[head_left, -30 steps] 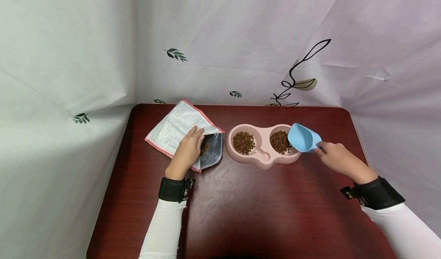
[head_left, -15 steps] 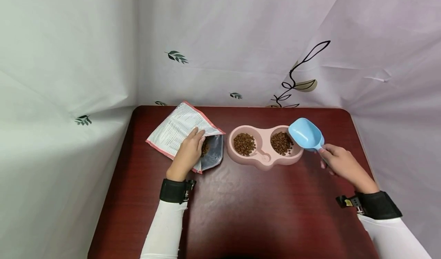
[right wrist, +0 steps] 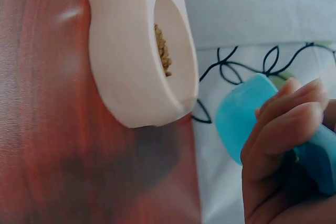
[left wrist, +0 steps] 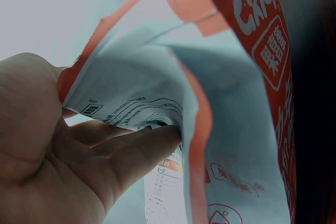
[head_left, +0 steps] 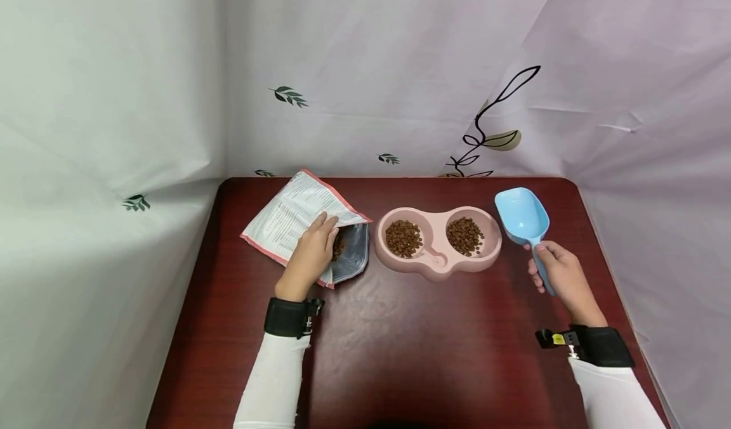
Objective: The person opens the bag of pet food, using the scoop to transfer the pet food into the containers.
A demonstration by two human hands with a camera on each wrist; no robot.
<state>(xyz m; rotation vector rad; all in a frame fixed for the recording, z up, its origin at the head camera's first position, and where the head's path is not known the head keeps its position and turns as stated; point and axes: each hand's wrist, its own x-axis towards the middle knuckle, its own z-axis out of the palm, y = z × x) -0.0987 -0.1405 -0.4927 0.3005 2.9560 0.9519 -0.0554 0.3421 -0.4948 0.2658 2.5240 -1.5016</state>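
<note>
On the left of the table lies a white pet food bag (head_left: 285, 216) with red edging, its mouth facing right and some brown kibble (head_left: 338, 246) showing inside. My left hand (head_left: 311, 248) holds its upper layer at the opening; in the left wrist view the fingers (left wrist: 142, 153) curl against the folded film. Off to the right, my right hand (head_left: 562, 275) grips the handle of a light blue scoop (head_left: 522, 215). The scoop's bowl faces up with nothing in it. A pink double bowl (head_left: 438, 232) stands between the hands, brown kibble (head_left: 465, 235) in both hollows.
Everything stands on a dark red table (head_left: 400, 346) with rounded far corners. White cloth (head_left: 365, 67) printed with leaves hangs behind it and along both sides. The double bowl's right end is close to the scoop.
My right hand has drawn the scoop away from the right hollow, out to the right, and turned it level with its bowl pointing away. The left hand and bag stay put.
</note>
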